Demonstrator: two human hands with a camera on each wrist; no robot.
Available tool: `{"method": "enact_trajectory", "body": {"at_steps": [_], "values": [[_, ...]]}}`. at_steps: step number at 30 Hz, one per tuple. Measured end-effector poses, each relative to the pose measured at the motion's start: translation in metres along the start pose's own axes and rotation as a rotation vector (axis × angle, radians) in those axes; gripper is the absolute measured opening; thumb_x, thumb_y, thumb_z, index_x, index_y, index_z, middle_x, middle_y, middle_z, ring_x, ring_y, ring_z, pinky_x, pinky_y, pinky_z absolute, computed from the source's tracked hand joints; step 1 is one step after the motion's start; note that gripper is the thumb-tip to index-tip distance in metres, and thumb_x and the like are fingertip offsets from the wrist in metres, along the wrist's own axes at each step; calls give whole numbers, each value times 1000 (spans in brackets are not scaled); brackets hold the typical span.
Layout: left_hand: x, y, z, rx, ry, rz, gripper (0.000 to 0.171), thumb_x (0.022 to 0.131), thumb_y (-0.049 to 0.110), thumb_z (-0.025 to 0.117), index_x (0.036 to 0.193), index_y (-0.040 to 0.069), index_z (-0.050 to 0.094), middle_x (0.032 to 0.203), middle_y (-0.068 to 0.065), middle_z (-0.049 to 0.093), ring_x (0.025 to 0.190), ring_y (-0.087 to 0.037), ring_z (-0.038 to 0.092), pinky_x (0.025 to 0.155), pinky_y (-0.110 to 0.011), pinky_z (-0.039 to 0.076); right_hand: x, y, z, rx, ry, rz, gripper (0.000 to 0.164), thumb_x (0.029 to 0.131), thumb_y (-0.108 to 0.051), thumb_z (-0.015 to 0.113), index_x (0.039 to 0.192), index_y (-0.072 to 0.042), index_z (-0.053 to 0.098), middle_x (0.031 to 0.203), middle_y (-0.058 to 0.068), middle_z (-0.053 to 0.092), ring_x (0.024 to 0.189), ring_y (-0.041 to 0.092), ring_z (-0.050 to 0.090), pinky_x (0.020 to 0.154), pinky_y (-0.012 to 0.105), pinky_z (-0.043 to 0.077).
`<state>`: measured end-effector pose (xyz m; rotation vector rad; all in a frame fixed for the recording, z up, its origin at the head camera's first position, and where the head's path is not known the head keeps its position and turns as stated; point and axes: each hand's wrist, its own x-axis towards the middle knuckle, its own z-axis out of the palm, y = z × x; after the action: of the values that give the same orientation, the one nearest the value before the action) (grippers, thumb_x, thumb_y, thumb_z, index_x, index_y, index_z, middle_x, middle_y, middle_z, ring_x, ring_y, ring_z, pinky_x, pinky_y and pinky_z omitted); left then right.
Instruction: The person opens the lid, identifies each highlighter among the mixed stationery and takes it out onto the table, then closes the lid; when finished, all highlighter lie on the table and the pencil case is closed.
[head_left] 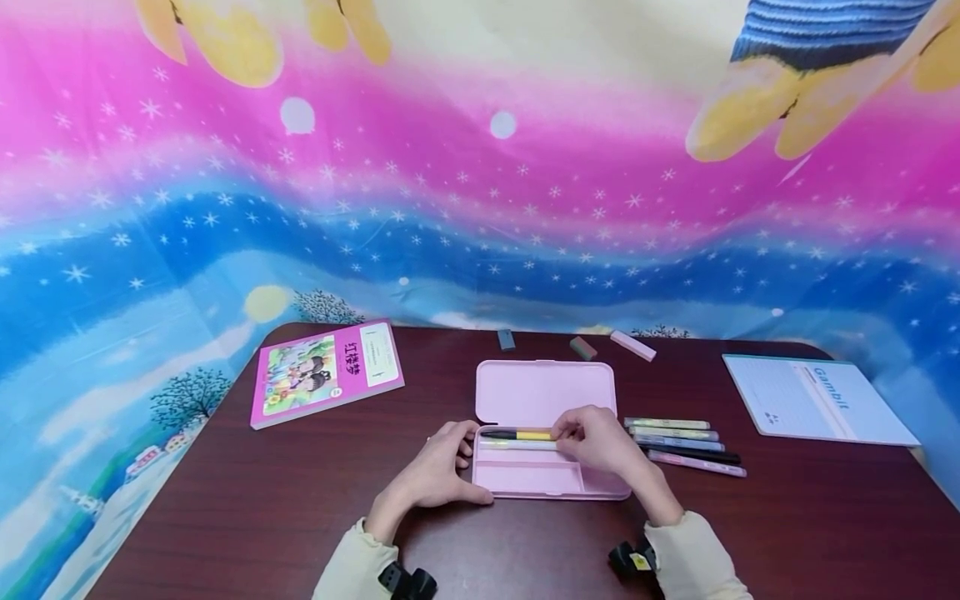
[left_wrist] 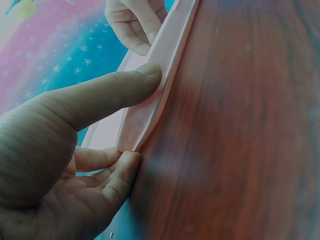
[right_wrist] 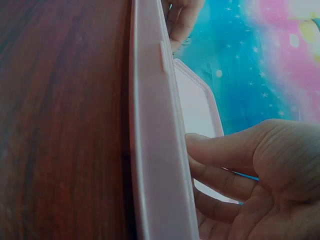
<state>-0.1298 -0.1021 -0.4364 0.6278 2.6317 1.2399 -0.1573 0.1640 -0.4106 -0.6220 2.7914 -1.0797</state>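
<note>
An opened pink pencil case (head_left: pixel 528 478) lies on the table, its lid (head_left: pixel 545 392) folded back toward the wall. My left hand (head_left: pixel 433 467) grips the case's left end, thumb (left_wrist: pixel 145 75) against the front wall and the other fingers around the corner. In the back compartment lie a black-and-yellow pen (head_left: pixel 531 435) and a white pen (head_left: pixel 517 446) side by side. The curled fingers of my right hand (head_left: pixel 600 442) pinch at the pens' right ends; I cannot tell which of the two they hold. In the right wrist view the case's wall (right_wrist: pixel 162 130) hides those fingertips.
Several pens and markers (head_left: pixel 678 435) lie beside the case on the right. Behind it are a blue-grey eraser (head_left: pixel 506 339), a brown-and-green eraser (head_left: pixel 582 347) and a pale pink block (head_left: pixel 633 346). A pink book (head_left: pixel 327 372) lies far left, a Gambit notebook (head_left: pixel 817 400) far right.
</note>
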Motion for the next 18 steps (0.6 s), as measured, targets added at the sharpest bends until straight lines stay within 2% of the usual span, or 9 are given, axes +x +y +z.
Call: {"method": "enact_trajectory", "body": {"at_steps": [9,18], "values": [[1,0,0,-6,-3,-1,77,61,28,90,122,5,50,99,-2,47,82,-12,49,74,-25,44,0,-4,5,-68,-1,-16,14,74,3,77,78,-7,69,69,-4,60,66,8,52,63,25,47],[0,-1,0,1,2,15,77,61,28,90,122,3,49,100,-4,48,82,-13,49,74,-25,44,0,-7,5,-96,-10,-16,12,76,4,73,80,-7,68,70,-5,59,67,8,51,65,26,46]]}}
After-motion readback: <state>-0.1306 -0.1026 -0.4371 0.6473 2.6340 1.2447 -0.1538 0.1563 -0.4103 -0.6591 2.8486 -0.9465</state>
